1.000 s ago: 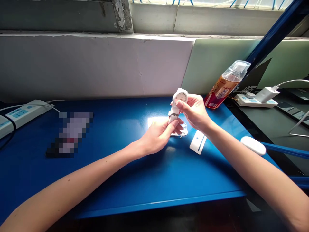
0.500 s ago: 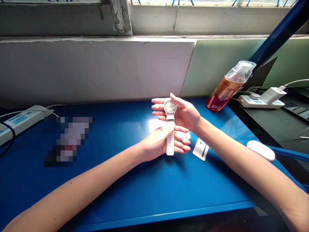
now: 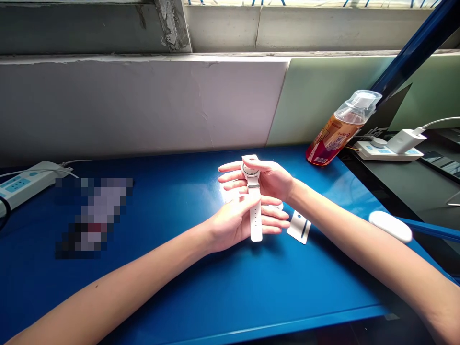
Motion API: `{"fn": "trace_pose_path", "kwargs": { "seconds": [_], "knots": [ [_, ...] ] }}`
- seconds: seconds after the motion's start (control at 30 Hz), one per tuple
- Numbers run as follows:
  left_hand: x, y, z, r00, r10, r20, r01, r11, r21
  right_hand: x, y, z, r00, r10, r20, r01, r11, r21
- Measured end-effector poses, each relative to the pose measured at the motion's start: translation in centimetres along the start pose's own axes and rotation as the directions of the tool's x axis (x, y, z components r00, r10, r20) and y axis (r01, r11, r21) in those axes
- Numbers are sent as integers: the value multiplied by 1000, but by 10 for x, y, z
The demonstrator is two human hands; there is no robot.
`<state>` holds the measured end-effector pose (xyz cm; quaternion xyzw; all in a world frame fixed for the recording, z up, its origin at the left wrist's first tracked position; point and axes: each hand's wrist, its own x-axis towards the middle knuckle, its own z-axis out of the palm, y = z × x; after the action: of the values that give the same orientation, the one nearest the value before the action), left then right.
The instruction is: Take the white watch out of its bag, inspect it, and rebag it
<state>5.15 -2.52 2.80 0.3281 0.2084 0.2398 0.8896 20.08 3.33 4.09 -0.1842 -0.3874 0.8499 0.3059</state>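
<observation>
We held the watch over the table, its long axis pointing away from us, crossing both hands' fingers. Our left hand pinned the strap under its thumb; our right hand grasped the dial end. Both were equally near, palms toward us, fingers extended.

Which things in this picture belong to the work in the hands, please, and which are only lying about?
In the work:
white watch, held by the left hand and right hand

Apparently just lying about:
bottle
white card
white oval object
left power strip
right power strip
pixelated item, too obscured to name
</observation>
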Motion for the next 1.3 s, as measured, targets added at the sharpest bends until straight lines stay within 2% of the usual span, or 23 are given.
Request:
{"fn": "trace_pose_path", "kwargs": {
  "seconds": [0.23,0.37,0.57,0.73,1.3],
  "knots": [
    [1,0,-2,1000,-1,-5,1,1000,-3,0,0,3,999,-5,-42,9,996,91],
    [1,0,-1,999,-14,-43,14,1000,13,-3,0,2,999,-37,-26,39,994,101],
    [0,3,5,994,-19,-111,23,999,35,-4,0,-3,1000,-19,13,18,993,114],
    [-4,6,11,994,-23,-102,28,999,41,-5,-4,-5,1000,-22,7,21,993,119],
    [-2,4,8,989,-47,-142,55,997,49,-5,-5,4,999,-23,-39,29,987,161]
  ]
}}
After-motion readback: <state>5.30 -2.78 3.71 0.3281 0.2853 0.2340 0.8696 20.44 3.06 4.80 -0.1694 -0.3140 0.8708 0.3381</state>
